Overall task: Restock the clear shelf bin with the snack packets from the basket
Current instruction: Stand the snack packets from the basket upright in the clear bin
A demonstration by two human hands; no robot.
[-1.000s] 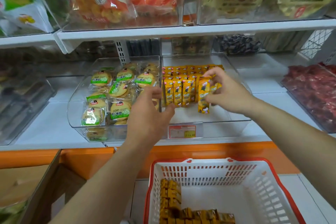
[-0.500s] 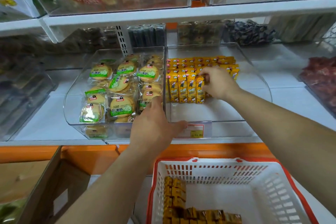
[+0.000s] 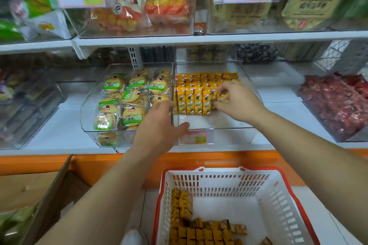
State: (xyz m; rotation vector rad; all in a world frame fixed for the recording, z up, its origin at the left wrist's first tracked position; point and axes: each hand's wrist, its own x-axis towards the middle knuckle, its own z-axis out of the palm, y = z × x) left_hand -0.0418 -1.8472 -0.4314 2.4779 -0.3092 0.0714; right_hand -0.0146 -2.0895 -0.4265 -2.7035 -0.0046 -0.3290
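Observation:
The clear shelf bin (image 3: 229, 135) sits on the middle shelf, holding rows of yellow snack packets (image 3: 192, 103) standing upright at its back left. My right hand (image 3: 237, 103) is inside the bin, pinching a yellow packet (image 3: 222, 96) at the right end of the front row. My left hand (image 3: 162, 123) grips the bin's front left corner and side wall. Below, the white basket with a red rim (image 3: 278, 197) holds several more yellow packets (image 3: 199, 226) along its left side and bottom.
A second clear bin (image 3: 87, 109) of round green-labelled biscuits adjoins on the left. Red-wrapped goods (image 3: 336, 101) fill a bin to the right. The upper shelf (image 3: 199, 39) overhangs with bagged snacks and price tags. A cardboard box (image 3: 29, 195) stands at lower left.
My right hand set a packet into the front row, then shifted slightly right and now pinches a packet at the row's end. The left hand stays on the bin. The camera tilted back up.

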